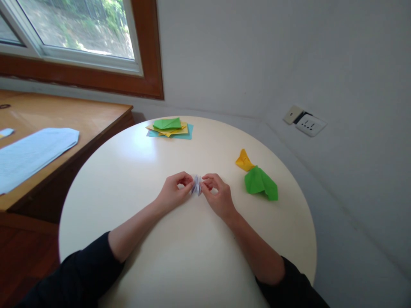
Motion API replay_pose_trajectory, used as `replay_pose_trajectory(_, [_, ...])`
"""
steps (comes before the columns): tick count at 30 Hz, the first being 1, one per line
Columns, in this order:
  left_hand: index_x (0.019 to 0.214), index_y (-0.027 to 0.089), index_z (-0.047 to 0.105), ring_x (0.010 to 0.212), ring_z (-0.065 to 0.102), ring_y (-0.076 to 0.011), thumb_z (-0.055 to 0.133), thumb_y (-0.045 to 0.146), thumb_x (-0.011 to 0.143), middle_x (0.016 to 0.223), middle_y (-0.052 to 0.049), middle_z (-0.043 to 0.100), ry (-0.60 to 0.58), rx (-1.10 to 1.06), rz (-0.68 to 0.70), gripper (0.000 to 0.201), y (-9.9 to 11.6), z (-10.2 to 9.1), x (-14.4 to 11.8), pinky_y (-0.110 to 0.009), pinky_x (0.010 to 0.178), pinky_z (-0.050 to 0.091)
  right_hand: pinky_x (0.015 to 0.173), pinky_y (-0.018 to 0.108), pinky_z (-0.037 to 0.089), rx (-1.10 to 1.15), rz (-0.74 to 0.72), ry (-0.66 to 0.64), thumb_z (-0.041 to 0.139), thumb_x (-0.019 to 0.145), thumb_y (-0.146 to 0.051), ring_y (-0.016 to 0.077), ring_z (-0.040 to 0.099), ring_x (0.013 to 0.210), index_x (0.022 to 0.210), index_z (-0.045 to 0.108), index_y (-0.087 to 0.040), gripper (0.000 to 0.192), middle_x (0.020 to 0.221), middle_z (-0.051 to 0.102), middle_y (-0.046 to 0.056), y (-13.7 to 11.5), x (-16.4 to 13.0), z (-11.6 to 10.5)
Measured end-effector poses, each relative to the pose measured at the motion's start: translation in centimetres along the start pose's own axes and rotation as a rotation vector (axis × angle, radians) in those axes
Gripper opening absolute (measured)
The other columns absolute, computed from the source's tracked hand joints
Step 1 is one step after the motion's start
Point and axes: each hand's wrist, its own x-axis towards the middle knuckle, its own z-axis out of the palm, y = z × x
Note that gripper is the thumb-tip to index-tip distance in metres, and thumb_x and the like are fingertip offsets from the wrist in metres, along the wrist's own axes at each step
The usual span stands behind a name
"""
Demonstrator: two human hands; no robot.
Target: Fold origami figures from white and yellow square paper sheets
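At the middle of the round table (135, 171), the left hand (173, 193) and right hand (218, 194) pinch a small folded pale paper (196, 185) between their fingertips. Fingers hide most of it, so its shape is unclear. Folded green paper (259, 183) lies nearby.

Nothing can be read here. The white printed sheet (30, 154) on the wooden desk at the left of the frame seems to carry lines of print, too small and blurred to make out.
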Motion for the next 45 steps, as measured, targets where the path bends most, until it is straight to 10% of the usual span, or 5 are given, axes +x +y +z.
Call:
replay_pose_trajectory(15, [0.067, 0.016, 0.053, 0.065, 0.055, -0.0110, 0.052, 0.013, 0.072, 0.070, -0.001, 0.060, 0.035, 0.192, 0.223, 0.006, 0.23, 0.30, -0.69, -0.023, 0.063, 0.045, 0.056, 0.022, 0.044, -0.173, -0.169, 0.038, 0.054, 0.076, -0.021, 0.0101, 0.053, 0.054, 0.063, 0.051, -0.020, 0.013, 0.058, 0.058, -0.003, -0.64, 0.09, -0.32])
replay_pose_trajectory(45, [0.083, 0.017, 0.055, 0.060, 0.047, -0.0101, 0.054, 0.018, 0.075, 0.064, 0.002, 0.050, 0.058, 0.213, 0.237, 0.008, 0.75, 0.12, -0.81, -0.023, 0.058, 0.041, 0.062, 0.027, 0.046, -0.252, -0.264, 0.001, 0.051, 0.077, -0.016, 0.0144, 0.056, 0.066, 0.072, 0.055, -0.021, 0.007, 0.068, 0.061, 0.001, -0.58, 0.16, -0.56])
